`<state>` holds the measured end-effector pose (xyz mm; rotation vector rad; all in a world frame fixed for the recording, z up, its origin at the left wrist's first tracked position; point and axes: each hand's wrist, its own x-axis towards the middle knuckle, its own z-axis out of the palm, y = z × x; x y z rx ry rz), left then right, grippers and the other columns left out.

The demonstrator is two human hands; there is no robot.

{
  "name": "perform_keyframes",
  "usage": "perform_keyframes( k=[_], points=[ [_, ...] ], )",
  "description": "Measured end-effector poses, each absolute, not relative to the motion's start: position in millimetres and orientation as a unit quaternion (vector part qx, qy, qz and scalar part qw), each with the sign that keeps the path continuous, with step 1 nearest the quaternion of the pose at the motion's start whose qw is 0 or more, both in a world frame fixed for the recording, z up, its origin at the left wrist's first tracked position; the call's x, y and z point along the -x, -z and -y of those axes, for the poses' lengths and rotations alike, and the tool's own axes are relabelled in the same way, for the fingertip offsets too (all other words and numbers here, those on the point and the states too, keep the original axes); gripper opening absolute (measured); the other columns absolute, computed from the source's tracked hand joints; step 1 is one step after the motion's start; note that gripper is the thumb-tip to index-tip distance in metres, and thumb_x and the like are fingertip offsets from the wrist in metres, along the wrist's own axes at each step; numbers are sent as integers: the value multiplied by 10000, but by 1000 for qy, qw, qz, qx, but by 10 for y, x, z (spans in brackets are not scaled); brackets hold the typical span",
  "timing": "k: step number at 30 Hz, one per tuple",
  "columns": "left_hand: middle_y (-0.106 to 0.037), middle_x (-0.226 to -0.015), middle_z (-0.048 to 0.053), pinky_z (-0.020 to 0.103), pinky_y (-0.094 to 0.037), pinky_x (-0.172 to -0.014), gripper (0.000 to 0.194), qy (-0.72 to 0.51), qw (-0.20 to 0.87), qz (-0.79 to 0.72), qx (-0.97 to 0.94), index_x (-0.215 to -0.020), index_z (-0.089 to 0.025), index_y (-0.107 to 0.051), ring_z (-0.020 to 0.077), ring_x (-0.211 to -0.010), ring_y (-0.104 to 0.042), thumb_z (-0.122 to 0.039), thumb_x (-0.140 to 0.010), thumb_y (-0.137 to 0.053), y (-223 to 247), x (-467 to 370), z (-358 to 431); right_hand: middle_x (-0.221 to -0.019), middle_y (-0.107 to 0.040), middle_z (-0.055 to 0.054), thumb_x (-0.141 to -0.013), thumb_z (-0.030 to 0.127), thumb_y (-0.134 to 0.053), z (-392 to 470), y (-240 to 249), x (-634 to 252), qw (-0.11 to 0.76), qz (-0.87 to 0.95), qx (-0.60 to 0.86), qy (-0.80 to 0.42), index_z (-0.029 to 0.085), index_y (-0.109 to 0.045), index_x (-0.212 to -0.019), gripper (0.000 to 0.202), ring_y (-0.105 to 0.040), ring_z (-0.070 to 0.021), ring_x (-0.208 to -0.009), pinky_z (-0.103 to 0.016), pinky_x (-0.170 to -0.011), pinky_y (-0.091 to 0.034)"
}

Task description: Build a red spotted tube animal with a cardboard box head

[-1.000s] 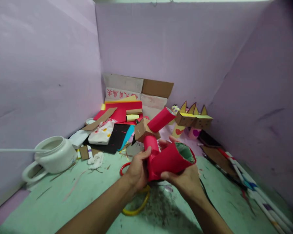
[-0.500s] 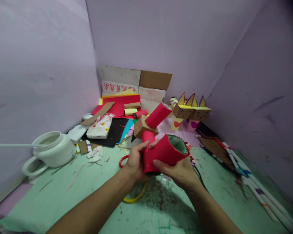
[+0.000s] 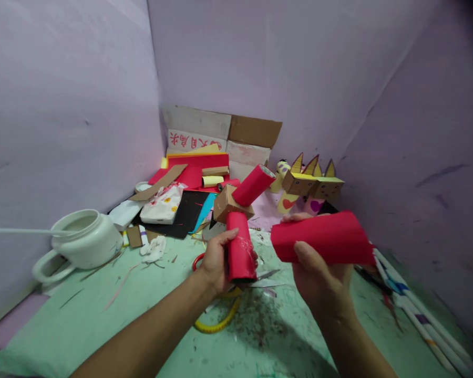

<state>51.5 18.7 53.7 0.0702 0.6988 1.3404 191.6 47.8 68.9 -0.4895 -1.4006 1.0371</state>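
Observation:
My left hand is wrapped round a red paper-covered tube, whose surface shows whitish, shiny streaks. Above that tube sits a small brown cardboard box, with a second red tube slanting up from it to the right. To the right, my right hand grips a wider red paper sleeve, held sideways and apart from the tube. Beneath my left hand lie scissors with a yellow handle and a red handle; their blades show partly.
A white pot with a stick across it stands at left. Behind are coloured papers, a tissue pack and an opened carton. Cardboard figures stand back right; striped white rods lie at right.
The wider red sleeve has come away from the streaked red tube and moved right in my right hand, turning sideways. My left hand still holds the tube with the box.

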Motion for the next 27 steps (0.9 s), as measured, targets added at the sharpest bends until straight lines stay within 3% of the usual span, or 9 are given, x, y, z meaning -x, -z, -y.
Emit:
perform_keyframes(
  k=[9,14,18,27],
  points=[
    [-711,-748,138,389,-494,-781,365,-617,743,-250,-71,-982,-44,-642,269,-780,-670,-306,-849,-426,-597,-574,-177,-903,-682,-48,-698,333,-719,-506,-553,-1919,535,679,225,-450,217,-628,-947,290,-632,-236,-852,-374,-769,-514],
    [-719,-788,148,390,-489,-814,391,-618,742,-247,-77,-964,-43,-658,273,-820,-670,-329,-871,-408,-600,-571,-163,-813,-707,-45,-628,323,-759,-398,-671,-1846,522,682,262,-441,211,-616,-891,319,-661,-221,-730,-339,-679,-551],
    [-721,-790,142,382,-483,-832,352,-628,735,-245,-74,-920,-48,-665,271,-826,-670,-314,-854,-444,-538,-558,-179,-861,-703,-68,-642,349,-739,-345,-693,-1781,508,681,267,-454,215,-580,-971,389,-668,-233,-738,-356,-666,-562],
    [-716,-726,138,403,-494,-808,354,-630,732,-251,-66,-885,-54,-673,288,-821,-672,-331,-829,-459,-496,-547,-186,-897,-629,-45,-674,303,-700,-320,-628,-1805,506,724,266,-386,213,-502,-990,384,-625,-225,-784,-378,-742,-543]
  ],
)
